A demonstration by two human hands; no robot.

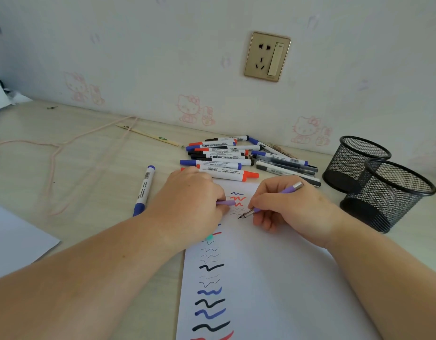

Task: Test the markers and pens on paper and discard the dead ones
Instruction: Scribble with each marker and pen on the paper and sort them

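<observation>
My right hand (290, 207) grips a purple fountain pen (289, 190), its nib touching the white test paper (273, 278) just below several thin squiggles. My left hand (190, 202) rests on the paper's left edge, closed on the pen's purple cap (225, 203). The sheet carries a column of blue, black and red wavy marks. A pile of whiteboard markers and pens (226, 155) lies beyond both hands near the wall. One blue-capped marker (144, 190) lies apart, left of my left hand.
Two black mesh pen cups (383, 182) stand at the right, one in front of the other. A pink string (64, 143) and a thin wooden stick (150, 136) lie at the back left. Another white sheet (15, 241) overlaps the table's left side.
</observation>
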